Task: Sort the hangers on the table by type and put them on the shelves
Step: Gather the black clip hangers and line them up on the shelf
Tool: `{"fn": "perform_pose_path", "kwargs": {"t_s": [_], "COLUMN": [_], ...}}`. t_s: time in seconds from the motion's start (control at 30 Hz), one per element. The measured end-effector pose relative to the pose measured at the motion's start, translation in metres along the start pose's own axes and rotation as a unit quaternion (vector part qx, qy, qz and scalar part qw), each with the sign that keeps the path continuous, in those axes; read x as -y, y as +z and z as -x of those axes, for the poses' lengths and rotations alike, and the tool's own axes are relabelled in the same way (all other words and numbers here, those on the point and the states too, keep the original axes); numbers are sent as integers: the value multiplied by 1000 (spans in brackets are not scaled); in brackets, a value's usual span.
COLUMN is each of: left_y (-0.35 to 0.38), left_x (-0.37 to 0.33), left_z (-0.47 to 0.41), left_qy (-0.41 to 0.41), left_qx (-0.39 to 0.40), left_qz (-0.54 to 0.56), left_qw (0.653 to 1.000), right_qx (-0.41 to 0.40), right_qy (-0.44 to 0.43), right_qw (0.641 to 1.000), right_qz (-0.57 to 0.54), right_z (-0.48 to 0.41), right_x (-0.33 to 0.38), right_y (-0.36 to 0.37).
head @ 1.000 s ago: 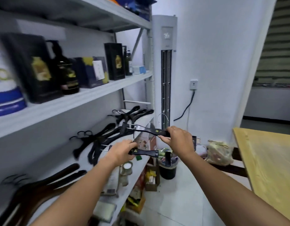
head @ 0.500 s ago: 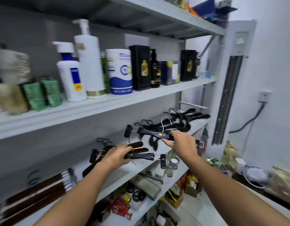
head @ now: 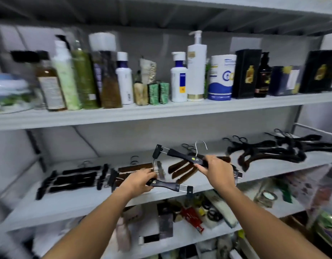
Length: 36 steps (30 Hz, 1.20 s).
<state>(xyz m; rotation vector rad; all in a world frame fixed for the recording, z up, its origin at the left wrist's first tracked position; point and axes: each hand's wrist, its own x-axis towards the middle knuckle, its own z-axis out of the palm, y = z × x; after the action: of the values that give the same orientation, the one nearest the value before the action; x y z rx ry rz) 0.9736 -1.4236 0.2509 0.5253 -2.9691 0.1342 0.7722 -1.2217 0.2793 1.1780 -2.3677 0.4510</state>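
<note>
Head view: your left grip [head: 139, 181] holds the lower clip hanger [head: 166, 184], your right grip [head: 215, 166] the upper clip hanger [head: 181, 156], both over the hanger shelf [head: 86, 201]. Sorted hanger groups [head: 73, 179] lie on it; these two not yet placed.

Upper shelf [head: 161, 111]: bottles [head: 83, 75] along left and middle, boxes [head: 247, 73] toward right end. Middle shelf [head: 86, 199] below it: stacked clip hangers [head: 73, 179] at left, flat hangers [head: 182, 170] at centre, curved hangers [head: 269, 154] at right end. Left hand [head: 140, 181] holds lower clip hanger [head: 165, 184] over the front edge. Right hand [head: 215, 167] holds upper clip hanger [head: 182, 156] above and further back.
</note>
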Motion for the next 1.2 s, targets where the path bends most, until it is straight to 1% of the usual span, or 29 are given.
{"fn": "perform_pose_path", "kwargs": {"t_s": [0.23,0.4,0.7,0.87,1.07,1.2], "left_y": [-2,3,7,15,37,48], "left_x": [63,111,220,282,332,355], "left_z": [89,135,190,203,215,216], "left_qy": [-86,-146,-177,-155,-86,-37], "left_qx": [0,20,25,26,47,54], "left_qz": [-9,-19,20,14,4,1], "left_qw": [996,989,984,988,995,998], "right_qx": [-7,10,59,139,167,211], "right_qy": [-41,-75,-99,-115,-144,-160], "right_qw": [999,996,993,983,973,963], "right_qz": [-13,-36,-14,-39,-74,-51], "right_z": [-2,-8,-27,-29,-23,-26], "right_x": [81,143,255,307,365,401], "right_y": [10,30,88,133,179,202]}}
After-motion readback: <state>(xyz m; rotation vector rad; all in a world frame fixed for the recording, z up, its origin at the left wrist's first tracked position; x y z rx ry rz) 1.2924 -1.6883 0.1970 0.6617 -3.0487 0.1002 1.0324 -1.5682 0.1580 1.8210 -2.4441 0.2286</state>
